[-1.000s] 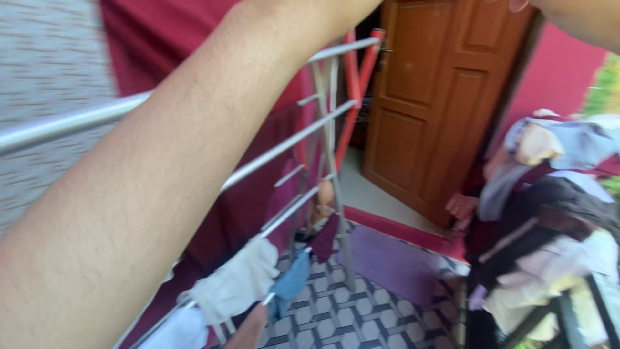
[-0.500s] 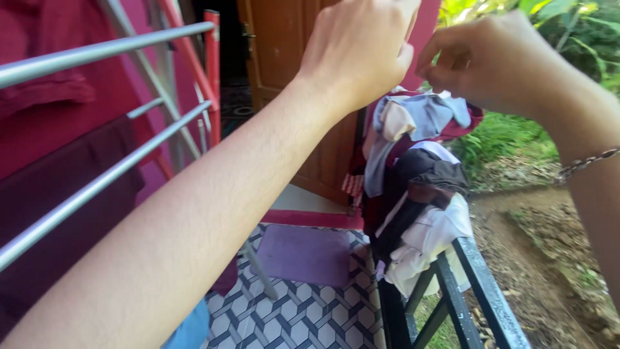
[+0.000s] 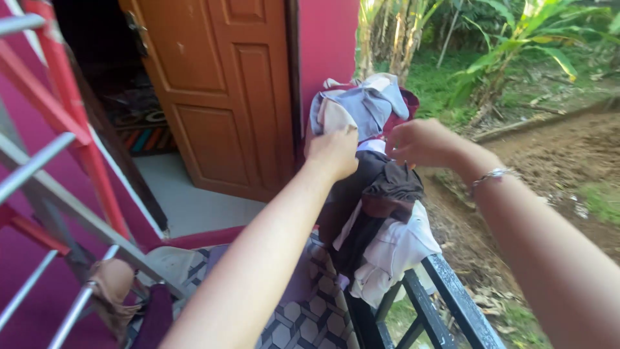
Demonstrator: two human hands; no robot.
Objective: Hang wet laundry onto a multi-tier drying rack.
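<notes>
- While both arms reach out from the near edge, the hands meet at a pile of clothes (image 3: 374, 194) heaped over a dark metal railing (image 3: 452, 297) near the middle of the scene.
- The left hand (image 3: 334, 152) is curled closed with its knuckles up, pressed on the upper part of the pile; it seems to pinch cloth, though the fingers are hidden behind the hand, so I cannot tell what exactly it grips.
- The right hand (image 3: 423, 142) is also closed, just to the right of the left one and touching the pile at the same height; a thin metal bracelet (image 3: 491, 176) sits on its wrist.
- At the top of the pile, just beyond the hands, lies a pale blue-grey garment (image 3: 361, 103) over something dark red; below the hands hang a dark brown piece (image 3: 391, 187) and white cloth (image 3: 397, 249).
- To the left stands a drying rack (image 3: 58, 194) with grey bars and red struts; a tan item (image 3: 111, 284) and a dark maroon one (image 3: 154, 317) hang from its near lower bars.
- Between rack and pile, the left forearm crosses the view and hides much of the floor.
- Farther back a brown panelled wooden door (image 3: 219, 90) stands open against a magenta wall (image 3: 326, 45), with a patterned mat (image 3: 139, 129) in the dark room behind it.
- The floor (image 3: 316, 310) has grey-and-white patterned tiles.
- On the right, past the railing, lie bare earth (image 3: 555, 155) and green plants (image 3: 491, 45).
</notes>
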